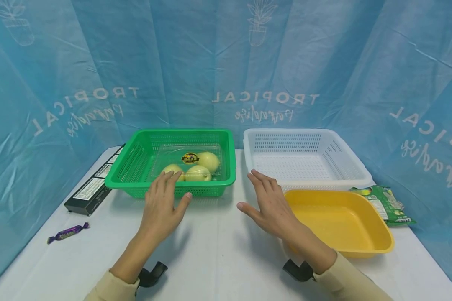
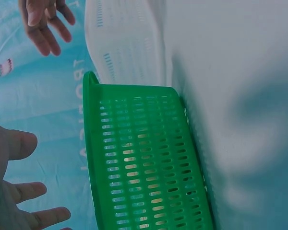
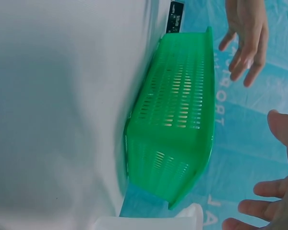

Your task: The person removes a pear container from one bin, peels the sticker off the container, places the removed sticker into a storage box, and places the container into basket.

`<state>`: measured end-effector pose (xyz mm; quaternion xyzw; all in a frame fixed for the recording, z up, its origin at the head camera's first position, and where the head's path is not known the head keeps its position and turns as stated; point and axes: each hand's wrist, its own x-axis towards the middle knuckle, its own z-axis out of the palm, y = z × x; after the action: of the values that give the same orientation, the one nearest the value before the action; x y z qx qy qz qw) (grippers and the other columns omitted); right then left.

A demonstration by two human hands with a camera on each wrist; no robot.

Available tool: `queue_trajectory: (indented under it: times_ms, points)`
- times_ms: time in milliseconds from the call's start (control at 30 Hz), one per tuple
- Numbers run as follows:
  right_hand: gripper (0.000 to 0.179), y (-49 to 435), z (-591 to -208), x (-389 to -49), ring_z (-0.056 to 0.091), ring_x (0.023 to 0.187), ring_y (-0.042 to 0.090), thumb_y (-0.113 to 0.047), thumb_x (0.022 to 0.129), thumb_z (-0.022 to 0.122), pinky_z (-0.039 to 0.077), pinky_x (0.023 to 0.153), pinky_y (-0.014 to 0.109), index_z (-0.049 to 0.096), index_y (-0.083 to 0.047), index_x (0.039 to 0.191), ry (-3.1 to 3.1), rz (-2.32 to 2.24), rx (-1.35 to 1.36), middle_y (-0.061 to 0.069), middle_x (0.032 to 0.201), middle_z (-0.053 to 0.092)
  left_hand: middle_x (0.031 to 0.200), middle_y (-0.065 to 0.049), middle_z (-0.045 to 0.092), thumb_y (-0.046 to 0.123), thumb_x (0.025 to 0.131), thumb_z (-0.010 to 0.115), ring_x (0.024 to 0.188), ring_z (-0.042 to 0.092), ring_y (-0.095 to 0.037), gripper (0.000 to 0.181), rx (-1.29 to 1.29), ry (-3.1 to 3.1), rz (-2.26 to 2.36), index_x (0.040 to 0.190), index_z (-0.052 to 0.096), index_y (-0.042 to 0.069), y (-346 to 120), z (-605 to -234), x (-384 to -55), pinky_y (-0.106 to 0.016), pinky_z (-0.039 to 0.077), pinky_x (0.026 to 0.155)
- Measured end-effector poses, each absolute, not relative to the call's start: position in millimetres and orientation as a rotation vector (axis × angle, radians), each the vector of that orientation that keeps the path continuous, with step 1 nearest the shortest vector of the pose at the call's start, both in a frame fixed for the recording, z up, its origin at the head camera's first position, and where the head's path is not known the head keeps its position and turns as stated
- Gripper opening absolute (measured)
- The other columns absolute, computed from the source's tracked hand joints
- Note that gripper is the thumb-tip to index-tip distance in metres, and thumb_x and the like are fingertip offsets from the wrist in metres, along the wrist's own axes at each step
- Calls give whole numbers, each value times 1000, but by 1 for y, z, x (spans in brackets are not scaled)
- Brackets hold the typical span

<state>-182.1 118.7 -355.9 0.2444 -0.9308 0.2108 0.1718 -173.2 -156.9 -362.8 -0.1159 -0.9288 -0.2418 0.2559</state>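
My left hand (image 1: pixel 162 209) hovers above the table in front of the green basket (image 1: pixel 170 189), fingers extended, thumb apart, holding nothing. In the basket lies a clear plastic box (image 1: pixel 162 156) with a black-and-gold label and pale yellow-green round fruits (image 1: pixel 198 173); the left fingertips overlap one fruit in the head view. My right hand (image 1: pixel 273 209), also empty with its fingers spread, is over the table near the white basket (image 1: pixel 309 184) and the left side of the yellow basin (image 1: pixel 335 221). Both wrist views show the hands raised beside the green basket's rim, apart from it.
A long black box (image 1: pixel 88 194) with white labels stands left of the green basket. A purple wrapped candy (image 1: pixel 68 233) lies at the table's left. Behind the yellow basin's right side is a green snack packet (image 1: pixel 388 207). Blue printed curtains (image 1: pixel 211 54) surround the table.
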Motion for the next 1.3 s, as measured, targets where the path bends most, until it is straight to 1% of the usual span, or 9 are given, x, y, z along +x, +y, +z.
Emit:
queue_trajectory:
  times_ms: [267,500,633,867,933,1100,1300]
  points:
    - [77,111,-352,-189,37,131,31,-47,88,61,36,106,51,30,-7,147,-2631,652,711,11,151,33,141,-22,40,29,90,59,135,30,-43,58,-312,-2509,-690,140,39,6,-161,-361,-179,-69,28,96]
    - [75,107,-349,-194,37,132,31,-46,89,59,37,107,50,29,-6,146,-2643,690,723,11,151,33,140,-23,40,28,91,58,133,31,-43,56,-297,-2507,-712,140,39,7,-164,-358,-184,-68,30,94]
    - [75,104,-349,-197,37,132,30,-46,90,59,37,107,49,29,-7,147,-2662,702,721,11,151,32,140,-22,40,26,92,57,133,31,-43,55,-292,-2503,-735,140,39,6,-167,-357,-187,-69,28,96]
    - [74,100,-347,-203,35,135,32,-43,91,58,31,112,50,28,-6,147,-2674,748,743,14,151,31,139,-21,41,24,91,58,132,32,-42,55,-272,-2482,-767,139,39,5,-175,-356,-195,-67,27,100]
    - [74,98,-346,-204,34,136,32,-43,91,58,31,112,50,28,-5,147,-2676,755,747,14,152,31,138,-22,41,23,91,57,131,32,-43,55,-271,-2476,-773,139,39,5,-178,-355,-198,-67,27,100]
    - [76,94,-344,-208,33,137,30,-46,91,57,33,111,49,26,-6,148,-2696,772,735,12,153,29,136,-23,42,21,91,57,128,33,-44,54,-268,-2460,-775,138,39,3,-185,-353,-204,-65,26,101]
    - [78,89,-341,-212,31,139,29,-47,91,56,29,114,51,22,-8,149,-2723,810,733,10,155,26,135,-25,42,20,91,55,127,34,-44,53,-265,-2452,-766,139,38,2,-192,-348,-211,-65,25,101]
